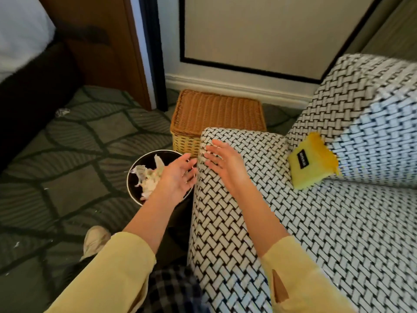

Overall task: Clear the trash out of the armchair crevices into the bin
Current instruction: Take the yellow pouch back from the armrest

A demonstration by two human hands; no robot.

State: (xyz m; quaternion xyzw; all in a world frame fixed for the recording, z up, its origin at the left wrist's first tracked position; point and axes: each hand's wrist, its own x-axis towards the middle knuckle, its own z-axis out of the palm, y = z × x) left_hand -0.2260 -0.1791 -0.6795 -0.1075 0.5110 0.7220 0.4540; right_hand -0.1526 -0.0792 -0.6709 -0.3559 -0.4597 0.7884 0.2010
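Sleeves: Yellow sleeves lay nearest the lens, with bare forearms reaching forward beyond the cuffs.
Left grip: The left grip was spread with fingers loose. It held nothing and hung over the near right edge of the bin.
Right grip: The right grip was spread with fingers straight and held nothing. It was over the front end of the armchair's arm, just beside the left grip. Contact with the fabric could not be told.
Bin: The round dark bin stood on the floor against the outer side of the chair arm. Crumpled pale trash lay inside it.
Armchair: The armchair was covered in black-and-white weave. Its seat surface showed no loose litter in the visible part.
Yellow packet: A yellow packet with a black label and a ragged top edge sat in the corner where the arm met the backrest. How deeply it was lodged could not be told.
Surroundings: A wicker basket stood beyond the bin. A small pale scrap lay on the carpet, well apart from the bin.
Progress: Judged partly done. Some trash was binned and both grips were free.
Outstanding: The packet was judged the next item to take. The crevices on the far side were out of view and remain unchecked.
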